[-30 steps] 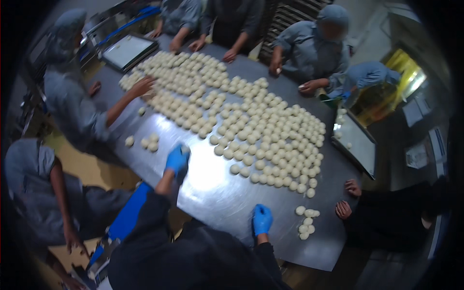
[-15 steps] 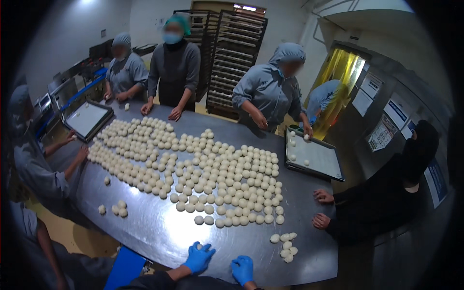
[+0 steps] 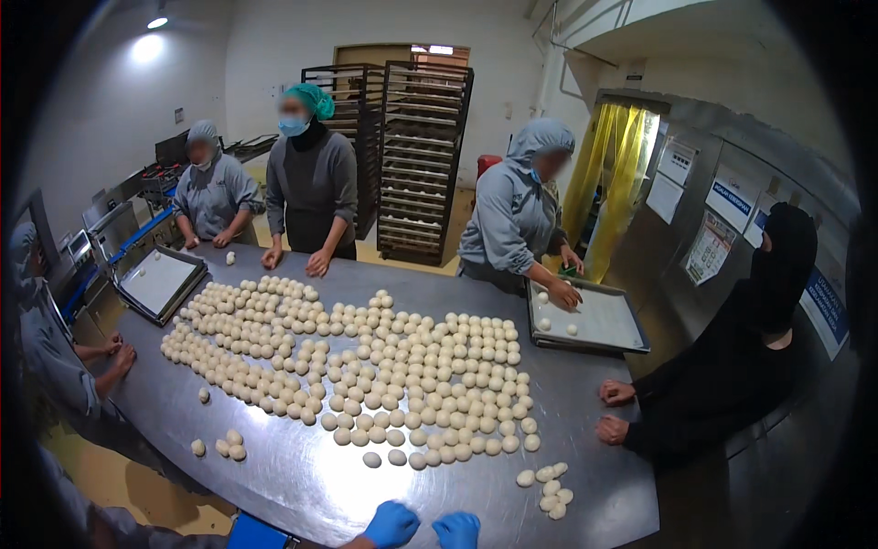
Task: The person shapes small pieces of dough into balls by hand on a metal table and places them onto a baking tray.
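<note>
My left hand (image 3: 391, 524), in a blue glove, is at the table's near edge with its fingers curled inward. Whatever it may hold is hidden beneath them. Close beside it on the right, my right hand (image 3: 456, 530), also gloved in blue, is closed with its fingertips tucked out of sight. Beyond both hands, rows of round white dough balls (image 3: 393, 366) cover the middle of the steel table (image 3: 302, 494). The nearest are two balls set a little apart, one of them this dough ball (image 3: 372, 459).
Small groups of dough balls lie at the left (image 3: 229, 446) and right (image 3: 551, 489). A lined tray (image 3: 594, 316) with a few balls is at the far right, another tray (image 3: 160, 284) at the far left. Co-workers stand around the table; tall racks (image 3: 425, 156) stand behind.
My view has tilted up, so my hands sit lower in it. A pale ball showing at my left hand is out of sight. The co-worker at the right tray has reached further into it.
</note>
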Available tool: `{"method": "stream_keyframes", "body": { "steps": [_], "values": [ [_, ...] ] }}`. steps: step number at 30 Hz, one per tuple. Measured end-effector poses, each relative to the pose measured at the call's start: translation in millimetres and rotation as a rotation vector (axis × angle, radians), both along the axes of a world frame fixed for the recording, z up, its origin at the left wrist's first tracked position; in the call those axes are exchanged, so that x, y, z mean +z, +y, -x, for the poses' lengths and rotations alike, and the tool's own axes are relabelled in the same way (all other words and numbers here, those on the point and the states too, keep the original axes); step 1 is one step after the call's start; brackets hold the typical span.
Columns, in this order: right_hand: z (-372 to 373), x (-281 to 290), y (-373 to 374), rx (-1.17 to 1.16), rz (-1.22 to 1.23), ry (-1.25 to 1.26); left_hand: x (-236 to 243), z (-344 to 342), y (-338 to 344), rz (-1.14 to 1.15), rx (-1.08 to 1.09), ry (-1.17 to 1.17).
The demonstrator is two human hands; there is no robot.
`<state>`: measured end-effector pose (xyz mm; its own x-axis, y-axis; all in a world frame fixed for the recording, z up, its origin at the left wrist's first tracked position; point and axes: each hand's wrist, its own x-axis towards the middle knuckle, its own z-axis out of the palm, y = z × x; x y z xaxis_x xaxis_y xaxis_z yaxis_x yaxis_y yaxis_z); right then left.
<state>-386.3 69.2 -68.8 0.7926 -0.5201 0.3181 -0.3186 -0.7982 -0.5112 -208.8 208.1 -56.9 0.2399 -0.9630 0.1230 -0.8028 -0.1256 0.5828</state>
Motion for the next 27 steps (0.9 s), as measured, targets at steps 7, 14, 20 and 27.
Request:
{"method": "stream_keyframes", "body": {
  "steps": [7,14,20,27],
  "values": [
    [8.8,50.2,-78.6,-0.107,-0.046,0.274,35.1,-49.2,-1.2,-0.204,0.234,-0.058],
    [-47.6,8.9,-45.2,0.147,-0.088,0.036,13.1,-20.0,-45.8,0.106,0.009,0.1],
    [15.6,38.8,-73.2,-0.096,-0.098,0.512,29.6,-48.4,29.3,-0.296,0.256,0.256],
    [-72.4,8.9,-49.8,0.194,-0.047,0.056,2.6,-40.0,-47.7,0.1,0.081,0.191]
  ]
}}
